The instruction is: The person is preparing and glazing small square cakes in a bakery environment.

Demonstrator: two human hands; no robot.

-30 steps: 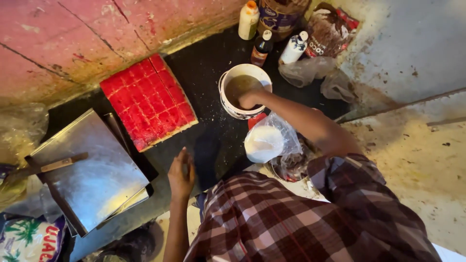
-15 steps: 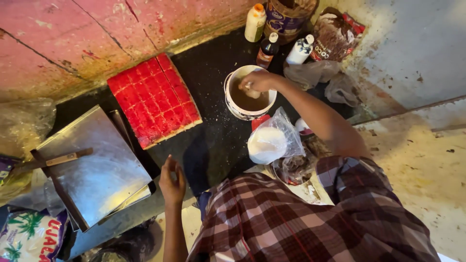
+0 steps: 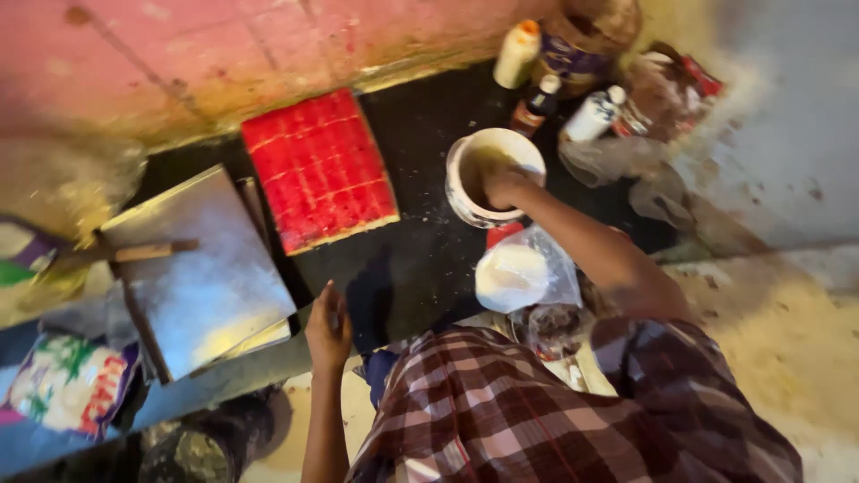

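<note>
Down on a dark work surface (image 3: pixel 420 268), the person's right hand (image 3: pixel 503 183) dips into a white bowl (image 3: pixel 488 174) that stands near the middle of the surface, just in front of a cluster of bottles. The fingers are curled down inside the bowl among a brownish content, and the blur keeps it from being clear whether they pinch anything or merely rest there. The left hand (image 3: pixel 328 326) lies at the near edge of the surface, well apart from the bowl, its fingers held together and pointing away from the body, the palm lowered toward the edge; it grips nothing. Between the bowl and the person's checked shirt (image 3: pixel 537 411) sits a clear plastic bag (image 3: pixel 519 273) holding something white, just beside the right forearm. To the left of the bowl lies a red scored slab (image 3: pixel 319 168), cut into a grid of small squares, tilted a little against the surface's edges. Farther left a shiny metal tray (image 3: pixel 192 268) lies flat, with a wooden-handled tool (image 3: pixel 134 253) across its far corner. Behind the bowl stand a pale squeeze bottle (image 3: pixel 517 54), a small dark bottle (image 3: pixel 534 103) and a white bottle (image 3: pixel 595 112), close together. A printed packet (image 3: pixel 67 385) lies at the lower left.
</note>
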